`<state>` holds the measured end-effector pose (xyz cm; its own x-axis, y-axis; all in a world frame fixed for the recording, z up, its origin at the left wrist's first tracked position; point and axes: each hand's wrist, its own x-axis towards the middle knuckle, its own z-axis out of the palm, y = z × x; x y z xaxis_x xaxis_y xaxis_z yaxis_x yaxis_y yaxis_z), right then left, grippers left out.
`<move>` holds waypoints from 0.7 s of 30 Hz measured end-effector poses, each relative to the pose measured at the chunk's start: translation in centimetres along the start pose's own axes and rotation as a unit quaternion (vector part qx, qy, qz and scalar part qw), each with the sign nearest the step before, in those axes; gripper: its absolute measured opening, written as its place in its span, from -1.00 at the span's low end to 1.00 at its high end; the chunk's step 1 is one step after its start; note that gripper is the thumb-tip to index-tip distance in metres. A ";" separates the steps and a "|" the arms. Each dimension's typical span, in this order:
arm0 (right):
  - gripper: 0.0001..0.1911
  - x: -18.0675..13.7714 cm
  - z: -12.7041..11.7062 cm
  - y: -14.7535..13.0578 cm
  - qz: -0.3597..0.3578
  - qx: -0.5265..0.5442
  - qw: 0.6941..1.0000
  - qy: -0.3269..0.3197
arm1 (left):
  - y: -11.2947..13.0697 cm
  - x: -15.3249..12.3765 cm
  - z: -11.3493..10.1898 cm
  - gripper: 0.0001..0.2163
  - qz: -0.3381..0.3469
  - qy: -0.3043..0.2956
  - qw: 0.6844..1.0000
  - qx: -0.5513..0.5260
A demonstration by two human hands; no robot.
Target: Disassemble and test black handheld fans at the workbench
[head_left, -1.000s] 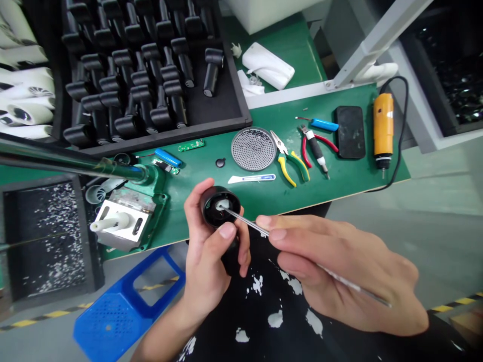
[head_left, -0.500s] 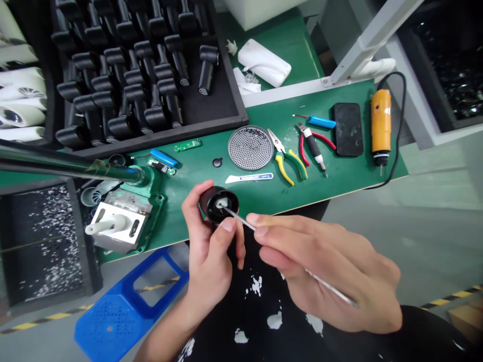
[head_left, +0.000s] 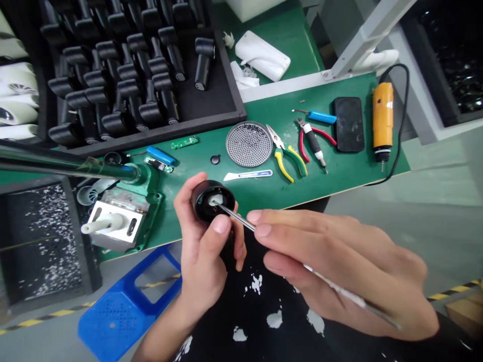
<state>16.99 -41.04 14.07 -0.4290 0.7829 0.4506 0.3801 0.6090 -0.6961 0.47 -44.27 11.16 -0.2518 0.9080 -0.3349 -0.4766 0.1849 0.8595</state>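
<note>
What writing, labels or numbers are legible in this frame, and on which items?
Nothing reads clearly.
Round mesh disc: lettering along its top rim, too blurred to read.
White pry tool: blue print, too small to read.
Green circuit board: markings too small to read.
Black cylinder in the left hand, metal rod in the right hand: no writing shows.

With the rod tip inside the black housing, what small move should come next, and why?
Probably a gentle nudge of the metal rod against the white piece: its tip rests there inside the black housing, which the left hand grips open end up while the right hand pinches the rod.
</note>
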 end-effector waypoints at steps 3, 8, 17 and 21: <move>-0.68 -0.6 -0.1 -0.1 0.011 -0.011 1.000 -0.010 | 0.0 -0.1 -0.1 -0.56 -0.001 0.000 1.000 0.004; -0.77 0.0 -0.5 -0.2 0.009 -0.021 1.000 0.002 | 0.0 -0.3 0.1 -0.58 0.004 -0.013 1.000 -0.004; -0.79 -0.2 -0.6 -1.0 0.034 -0.051 0.998 0.005 | -0.2 -0.2 0.0 -0.58 0.013 -0.016 1.000 -0.003; -0.78 -0.2 -0.5 -0.9 0.034 -0.046 0.998 -0.002 | -0.1 -0.3 0.3 -0.57 0.003 -0.001 1.000 0.004</move>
<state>17.16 -41.72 14.92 -0.4036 0.8221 0.4015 0.4825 0.5641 -0.6700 0.88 -44.46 11.36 -0.2521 0.9100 -0.3291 -0.4689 0.1826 0.8641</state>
